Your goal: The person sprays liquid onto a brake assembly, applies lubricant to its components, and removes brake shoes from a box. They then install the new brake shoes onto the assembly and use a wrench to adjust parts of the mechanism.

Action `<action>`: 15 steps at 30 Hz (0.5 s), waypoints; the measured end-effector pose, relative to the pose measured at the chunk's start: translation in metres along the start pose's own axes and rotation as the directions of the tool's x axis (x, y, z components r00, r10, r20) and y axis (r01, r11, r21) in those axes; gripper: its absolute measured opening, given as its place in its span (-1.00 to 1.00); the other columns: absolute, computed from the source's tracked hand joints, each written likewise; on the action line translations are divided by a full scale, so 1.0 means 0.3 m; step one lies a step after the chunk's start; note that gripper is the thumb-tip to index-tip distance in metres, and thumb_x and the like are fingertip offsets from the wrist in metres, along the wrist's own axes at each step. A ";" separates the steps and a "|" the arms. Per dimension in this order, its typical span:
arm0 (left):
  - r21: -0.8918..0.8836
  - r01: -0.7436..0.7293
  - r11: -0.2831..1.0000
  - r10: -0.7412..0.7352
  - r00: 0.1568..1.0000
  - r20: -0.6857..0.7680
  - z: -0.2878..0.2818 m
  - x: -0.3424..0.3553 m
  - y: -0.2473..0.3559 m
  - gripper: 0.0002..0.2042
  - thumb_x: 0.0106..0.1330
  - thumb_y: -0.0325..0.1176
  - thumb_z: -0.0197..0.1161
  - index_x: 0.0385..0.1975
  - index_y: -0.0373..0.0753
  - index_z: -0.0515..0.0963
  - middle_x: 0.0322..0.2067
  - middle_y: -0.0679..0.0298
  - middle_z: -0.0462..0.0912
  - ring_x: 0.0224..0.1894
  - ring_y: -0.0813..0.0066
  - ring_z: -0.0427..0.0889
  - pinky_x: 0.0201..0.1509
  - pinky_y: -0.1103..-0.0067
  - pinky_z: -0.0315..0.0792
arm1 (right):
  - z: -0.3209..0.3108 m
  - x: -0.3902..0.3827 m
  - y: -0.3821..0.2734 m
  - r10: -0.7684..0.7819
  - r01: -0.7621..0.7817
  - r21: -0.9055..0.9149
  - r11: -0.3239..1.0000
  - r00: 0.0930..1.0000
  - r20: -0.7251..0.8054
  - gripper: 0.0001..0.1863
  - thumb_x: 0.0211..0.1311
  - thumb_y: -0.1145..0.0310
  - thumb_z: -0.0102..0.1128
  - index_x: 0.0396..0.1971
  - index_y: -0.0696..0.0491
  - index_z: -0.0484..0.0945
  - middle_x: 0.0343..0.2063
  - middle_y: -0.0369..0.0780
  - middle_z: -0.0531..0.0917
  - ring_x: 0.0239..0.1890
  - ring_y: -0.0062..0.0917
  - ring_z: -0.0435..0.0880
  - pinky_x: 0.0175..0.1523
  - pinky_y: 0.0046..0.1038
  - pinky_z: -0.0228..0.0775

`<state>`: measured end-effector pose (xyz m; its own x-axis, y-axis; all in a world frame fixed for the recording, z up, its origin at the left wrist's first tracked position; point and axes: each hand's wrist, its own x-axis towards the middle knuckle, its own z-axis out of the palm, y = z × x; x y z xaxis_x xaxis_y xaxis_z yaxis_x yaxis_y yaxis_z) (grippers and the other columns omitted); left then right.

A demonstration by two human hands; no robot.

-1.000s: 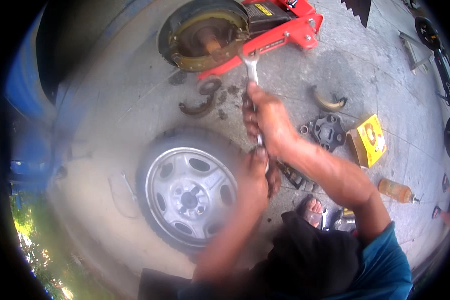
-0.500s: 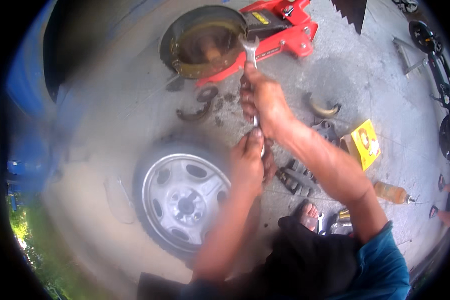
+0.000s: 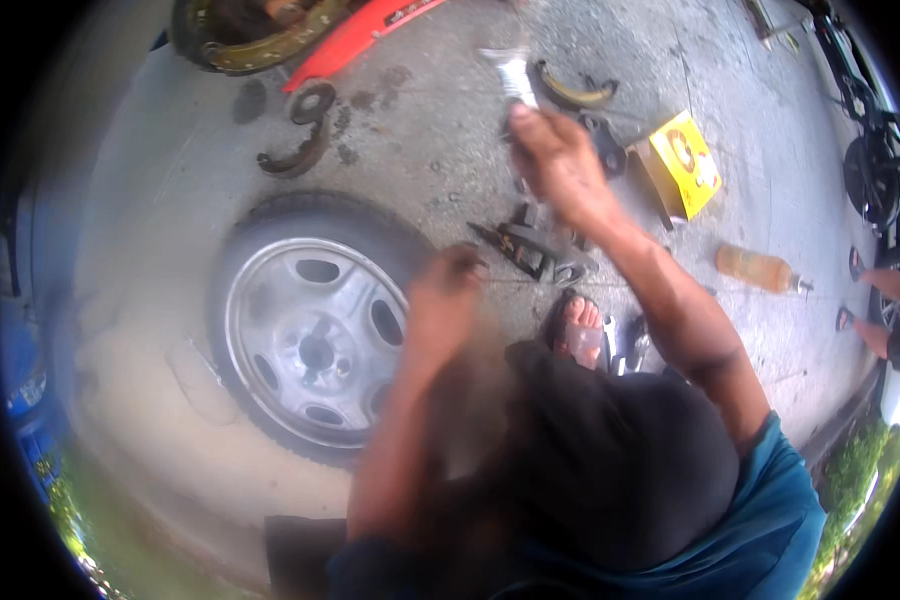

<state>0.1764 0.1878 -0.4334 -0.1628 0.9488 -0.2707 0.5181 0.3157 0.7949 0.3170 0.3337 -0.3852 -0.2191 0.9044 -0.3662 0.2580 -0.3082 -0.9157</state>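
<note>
My right hand (image 3: 562, 165) grips an open-end wrench (image 3: 513, 78), whose blurred jaw end points up and away from me. Below and to its left, apart from the wrench, is my left hand (image 3: 448, 290). It is smeared by motion and its dark fingers look curled, but whether they hold anything is unclear. Just behind it a tyre on a silver steel wheel (image 3: 270, 260) lies flat on the floor. Beneath my right hand are dark metal parts (image 3: 530, 245). A curved brake shoe (image 3: 575, 95) lies beyond the wrist, partly near the wrench.
A brake drum assembly (image 3: 210, 50) and a red floor jack (image 3: 355, 45) are at the far left. Near them lie a ring (image 3: 313, 103) and another brake shoe (image 3: 298, 155). To the right are a yellow box (image 3: 685, 165) and an amber bottle (image 3: 755, 268). My sandalled foot (image 3: 582, 325) stands close by.
My hands have come apart: the left no longer grips the wrench's lower end. The right still holds it, now further right of the drum and jack. The whole view has shifted.
</note>
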 end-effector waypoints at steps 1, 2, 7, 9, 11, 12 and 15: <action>-0.102 0.127 0.987 -0.134 0.989 -0.063 -0.034 0.002 -0.021 -0.76 0.28 -0.36 0.20 -0.09 -0.28 0.54 -0.17 0.06 0.64 -0.10 0.21 0.61 0.04 0.42 0.43 | -0.065 -0.017 0.064 -0.052 0.044 -0.108 0.993 0.996 -0.079 -0.55 0.40 0.01 -0.10 -0.29 0.15 0.48 -0.51 -0.19 0.57 -0.44 -0.47 0.52 -0.31 -0.33 0.37; -0.216 0.247 0.945 -0.272 0.958 -0.096 -0.053 0.022 -0.028 -0.77 0.26 -0.38 0.21 -0.12 -0.28 0.55 -0.17 0.04 0.64 -0.11 0.18 0.62 0.04 0.41 0.43 | -0.141 -0.040 0.115 -0.026 0.007 -0.273 0.962 0.997 -0.068 -0.56 0.39 0.00 -0.09 -0.21 0.13 0.50 -0.43 -0.14 0.60 -0.36 -0.39 0.56 -0.24 -0.29 0.39; 0.048 -0.039 0.998 0.049 0.970 -0.239 -0.155 0.158 -0.055 -0.78 0.25 -0.35 0.23 -0.15 -0.27 0.57 -0.18 0.03 0.64 -0.09 0.11 0.60 0.02 0.40 0.42 | -0.337 -0.088 0.324 0.134 -0.114 -0.822 0.558 0.990 -0.047 -0.65 0.31 0.08 0.03 -0.07 0.01 0.52 -0.30 -0.05 0.61 -0.21 -0.19 0.60 -0.12 -0.19 0.42; 0.096 -0.073 0.993 0.097 0.959 -0.266 -0.139 0.175 -0.075 -0.79 0.24 -0.35 0.24 -0.17 -0.27 0.57 -0.19 0.06 0.64 -0.10 0.12 0.60 0.01 0.39 0.42 | -0.357 -0.135 0.413 -0.367 0.053 -0.938 0.343 0.927 -0.082 -0.72 0.22 0.21 0.13 -0.11 -0.02 0.53 -0.30 -0.07 0.57 -0.21 -0.12 0.57 -0.12 -0.15 0.41; 0.143 -0.098 0.985 0.136 0.947 -0.290 -0.088 0.182 -0.104 -0.80 0.23 -0.36 0.25 -0.18 -0.26 0.57 -0.19 0.08 0.64 -0.10 0.12 0.60 0.00 0.38 0.43 | -0.340 -0.136 0.425 -0.453 0.029 -0.939 0.343 0.881 -0.139 -0.77 0.16 0.29 0.17 -0.17 -0.04 0.56 -0.32 -0.14 0.55 -0.21 -0.17 0.56 -0.14 -0.20 0.42; 0.242 -0.136 0.961 0.200 0.944 -0.262 -0.058 0.178 -0.129 -0.80 0.21 -0.37 0.25 -0.20 -0.25 0.57 -0.20 0.10 0.64 -0.12 0.14 0.60 -0.02 0.37 0.43 | -0.323 -0.122 0.406 -0.383 0.068 -0.869 0.490 0.913 -0.144 -0.79 0.15 0.30 0.17 -0.20 -0.04 0.57 -0.30 -0.16 0.55 -0.20 -0.18 0.55 -0.15 -0.23 0.42; 0.354 -0.240 0.904 0.312 0.937 -0.160 0.016 0.184 -0.096 -0.81 0.17 -0.38 0.27 -0.23 -0.24 0.57 -0.25 0.14 0.64 -0.15 0.17 0.59 -0.02 0.38 0.42 | -0.281 -0.022 0.367 -0.526 0.252 -0.832 0.495 0.849 -0.056 -0.80 0.10 0.30 0.24 -0.27 0.00 0.58 -0.29 -0.21 0.55 -0.16 -0.24 0.54 -0.14 -0.25 0.43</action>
<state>0.1565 0.2310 -0.4736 -0.1254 0.9888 0.0814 0.8047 0.0534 0.5913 0.4262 0.3187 -0.4697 -0.2694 0.9460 0.1802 0.8549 0.3211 -0.4075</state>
